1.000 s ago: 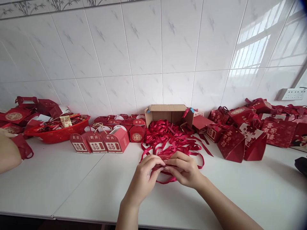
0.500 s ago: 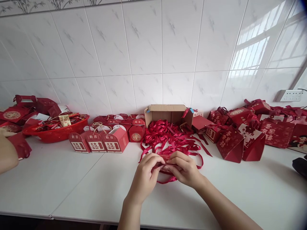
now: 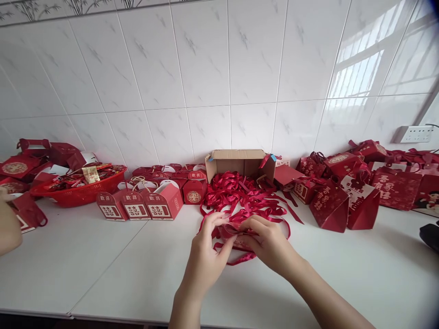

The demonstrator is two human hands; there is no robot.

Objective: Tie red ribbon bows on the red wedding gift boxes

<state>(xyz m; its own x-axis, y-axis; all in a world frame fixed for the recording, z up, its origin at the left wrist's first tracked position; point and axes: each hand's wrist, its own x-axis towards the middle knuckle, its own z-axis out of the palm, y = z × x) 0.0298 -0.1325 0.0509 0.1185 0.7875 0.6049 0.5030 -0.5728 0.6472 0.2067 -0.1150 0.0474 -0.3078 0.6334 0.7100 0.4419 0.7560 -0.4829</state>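
Note:
Between my two hands is a small red paper gift box (image 3: 229,231), largely covered by my fingers. My left hand (image 3: 208,251) holds its left side, thumb in front and fingers curled over behind. On the opposite side my right hand (image 3: 269,240) pinches the box's upper edge between thumb and fingers. Under and behind the box lies a heap of dark red satin ribbons (image 3: 233,189), spilling from an open cardboard box (image 3: 240,160) against the wall. Loose ribbon loops lie around my hands on the white table (image 3: 144,274).
Left of the ribbons stand several red gift boxes (image 3: 164,203), then a red plastic basket (image 3: 75,194) of wrapped sweets. A co-worker's arm (image 3: 8,228) reaches in at the far left beside a red box (image 3: 26,212). Finished-looking ribboned boxes (image 3: 329,205) crowd the right.
My left fingers have loosened and spread a little, and the red box between my hands has tilted, showing more of its front. At the far left, the co-worker's red box has turned.

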